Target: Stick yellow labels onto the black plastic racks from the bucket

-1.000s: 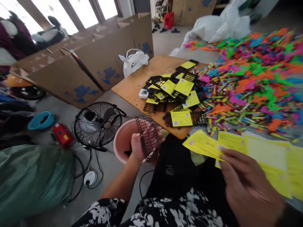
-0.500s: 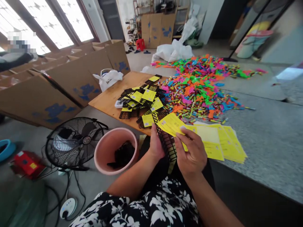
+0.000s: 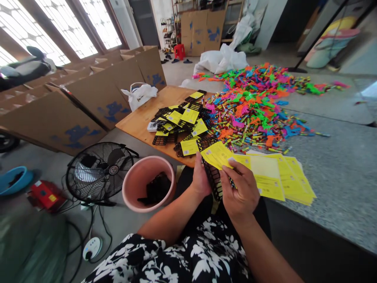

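Note:
My left hand [image 3: 202,179] is closed round the edge of a black plastic grid [image 3: 212,173], which stands tilted over my lap. Between thumb and fingers, my right hand [image 3: 240,186] pinches a yellow printed card [image 3: 218,154] and holds it against the upper part of the grid. Whether card and grid are joined I cannot tell. Just beyond my hands, a heap of black grids with yellow cards [image 3: 188,116] lies on the wooden board. To the right of my right hand, a spread of yellow cards [image 3: 296,179] rests on the grey table.
A big pile of colourful plastic toys [image 3: 253,106] covers the far side of the grey tabletop [image 3: 338,169]. On the floor at left are a pink bucket [image 3: 128,188] with black pieces inside, a fan [image 3: 97,173] and cables. Cardboard boxes [image 3: 97,94] line the window side.
The camera view has shifted slightly, so the scene sits a little farther right. Both hands keep their hold on the grid and the yellow card.

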A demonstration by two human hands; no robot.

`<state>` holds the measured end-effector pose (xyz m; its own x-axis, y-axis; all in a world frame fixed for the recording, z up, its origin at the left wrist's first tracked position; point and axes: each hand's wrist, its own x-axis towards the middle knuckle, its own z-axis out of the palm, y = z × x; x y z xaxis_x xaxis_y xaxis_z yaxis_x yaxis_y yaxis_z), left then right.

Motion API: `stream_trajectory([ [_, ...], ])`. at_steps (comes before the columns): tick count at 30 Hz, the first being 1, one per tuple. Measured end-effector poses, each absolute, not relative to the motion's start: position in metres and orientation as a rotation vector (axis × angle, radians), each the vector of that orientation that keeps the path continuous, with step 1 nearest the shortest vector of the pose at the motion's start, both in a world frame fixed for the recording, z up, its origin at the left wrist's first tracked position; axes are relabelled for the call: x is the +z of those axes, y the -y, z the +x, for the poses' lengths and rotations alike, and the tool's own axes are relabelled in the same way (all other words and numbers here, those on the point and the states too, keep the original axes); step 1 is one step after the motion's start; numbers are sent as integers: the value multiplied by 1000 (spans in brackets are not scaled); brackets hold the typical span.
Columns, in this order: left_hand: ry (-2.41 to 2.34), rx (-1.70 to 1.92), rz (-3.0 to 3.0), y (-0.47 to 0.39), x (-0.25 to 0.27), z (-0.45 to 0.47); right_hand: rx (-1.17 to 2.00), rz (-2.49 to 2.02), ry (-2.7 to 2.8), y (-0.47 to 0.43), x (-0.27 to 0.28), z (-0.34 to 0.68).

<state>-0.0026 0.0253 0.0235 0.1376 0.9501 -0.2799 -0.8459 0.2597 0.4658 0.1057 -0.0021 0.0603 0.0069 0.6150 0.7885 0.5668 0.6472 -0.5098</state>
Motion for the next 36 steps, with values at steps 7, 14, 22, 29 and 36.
stream_trajectory([
  [7,-575,1430,227,-26,40,0,75,-973,1685,6,52,104],
  [14,-568,1426,228,-26,56,0,86,-933,1709,7,46,103],
  [22,-560,1343,292,-26,51,-5,95,-957,1801,10,35,106],
  [29,-520,1315,317,-29,44,-8,12,-1034,1876,9,37,105],
  [36,-581,1342,232,-34,55,-19,59,-1090,1945,16,40,105],
])
